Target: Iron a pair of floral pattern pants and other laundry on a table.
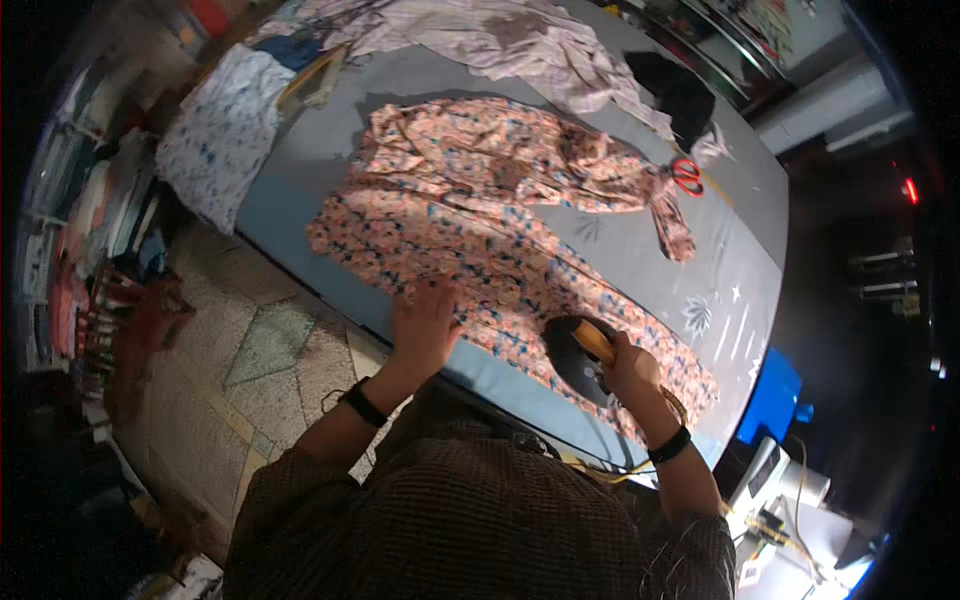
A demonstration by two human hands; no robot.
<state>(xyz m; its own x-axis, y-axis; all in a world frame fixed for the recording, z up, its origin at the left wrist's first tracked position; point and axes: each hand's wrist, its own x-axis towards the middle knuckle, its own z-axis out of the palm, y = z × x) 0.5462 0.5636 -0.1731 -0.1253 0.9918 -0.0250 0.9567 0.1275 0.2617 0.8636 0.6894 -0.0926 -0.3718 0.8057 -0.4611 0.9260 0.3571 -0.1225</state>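
Note:
A pink floral garment (470, 230) with dark blue specks lies spread and wrinkled over the grey padded table (730, 250), its upper part bunched toward the far side, one narrow piece hanging to the right. My right hand (630, 370) is closed round the wooden handle of a dark iron (568, 362), which rests on the garment's lower right section. My left hand (425, 320) lies with fingers outstretched on the garment's near edge, left of the iron. Red-handled scissors (688, 188) lie beside the narrow piece at the right.
Pale striped cloth (470, 35), a white patterned cloth (210, 130) and dark fabric (670, 90) lie along the far and left sides. Stacked clothes (85, 250) and reddish chairs (140, 330) stand left. A blue object (770, 395) and cords (800, 500) are at lower right.

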